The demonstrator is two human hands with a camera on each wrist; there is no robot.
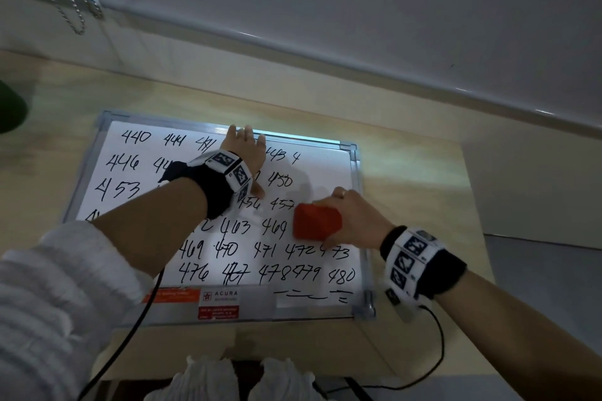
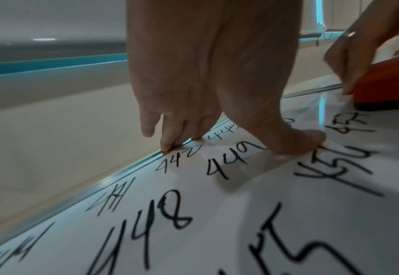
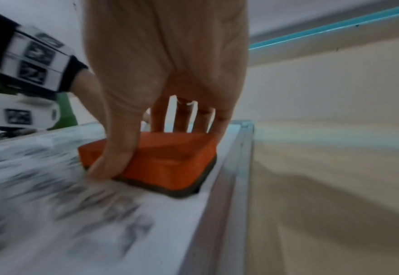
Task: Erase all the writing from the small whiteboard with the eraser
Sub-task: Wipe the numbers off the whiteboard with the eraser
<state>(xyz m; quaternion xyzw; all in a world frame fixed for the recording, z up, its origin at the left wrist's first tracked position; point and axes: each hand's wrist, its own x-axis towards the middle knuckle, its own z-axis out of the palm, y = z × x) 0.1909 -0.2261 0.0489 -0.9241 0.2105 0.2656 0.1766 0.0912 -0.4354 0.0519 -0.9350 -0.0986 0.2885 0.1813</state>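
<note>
Head view: small whiteboard (image 1: 321, 166), metal-framed, flat on pale wooden worktop (image 1: 423, 172); rows of black handwritten numbers across most of surface, bare white patch at board's upper right. Red eraser (image 1: 316, 221) set on board near right frame, about mid-height, just right of "469" and above "472 473". Right hand (image 1: 355, 216) curled round eraser, thumb on near side, fingers over far side. Left hand (image 1: 249, 159) spread flat near board's top edge, fingers extended and holding nothing, bracing board. Printed label strip (image 1: 218, 301) along board's bottom edge; patterned wrist bands on both arms. Left wrist view: left fingertips (image 2: 168, 147) resting at board's top frame beside "442", thumb pressed to surface beside "449"; eraser (image 2: 391, 87) visible at far right of board under other hand. Right wrist view: eraser (image 3: 170, 160), orange-red top over dark felt base, lying flat against board just inside right frame (image 3: 238, 167); thumb pinching near face, fingers down far side; writing left of eraser blurred, unreadable. Step judged in hand: wiping, early stage, only upper-right patch cleared, most numbers remaining. Next move judged to call for firm downward pressure, felt kept flat, overlapping strokes leftward from right frame across remaining rows, and relocation of bracing left hand off covered numbers.
</note>
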